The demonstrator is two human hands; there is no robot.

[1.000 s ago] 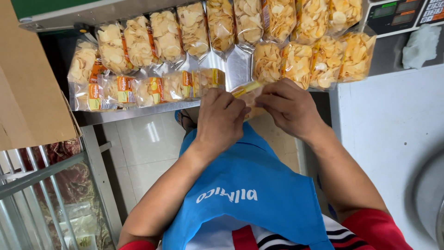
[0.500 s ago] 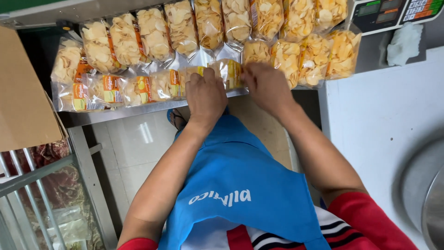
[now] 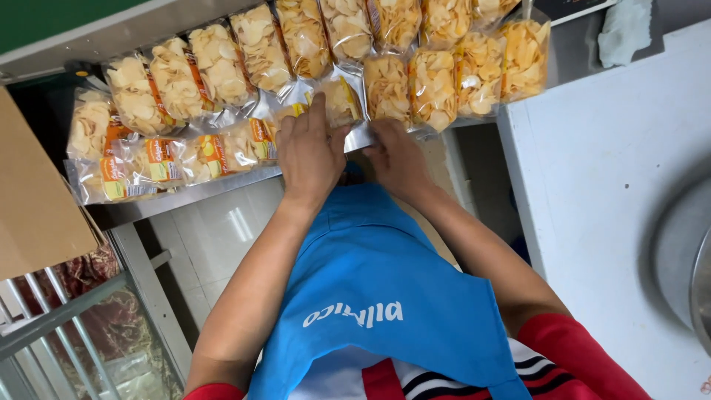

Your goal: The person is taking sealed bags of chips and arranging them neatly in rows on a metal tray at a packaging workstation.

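Two rows of clear bags of pale yellow chips lie on a metal shelf (image 3: pixel 185 196) in front of me. My left hand (image 3: pixel 309 152) lies flat on one clear chip bag (image 3: pixel 342 102) with a yellow-orange label, fingers pointing away. My right hand (image 3: pixel 398 159) grips the near edge of the same bag, at the shelf's front lip. More labelled bags (image 3: pixel 159 159) lie to the left, and fuller bags (image 3: pixel 433 89) sit to the right. I wear a blue apron (image 3: pixel 378 296) over a striped shirt with red sleeves.
A brown cardboard sheet (image 3: pixel 33 200) leans at the left above a metal rack (image 3: pixel 67 326). A white counter (image 3: pixel 615 178) stands on the right with a round metal pan (image 3: pixel 685 259) and a white cloth (image 3: pixel 626 30). Pale floor tiles (image 3: pixel 215 237) show below the shelf.
Both hands have moved forward from in front of my chest and pressed the small labelled bag down into the front row on the shelf.
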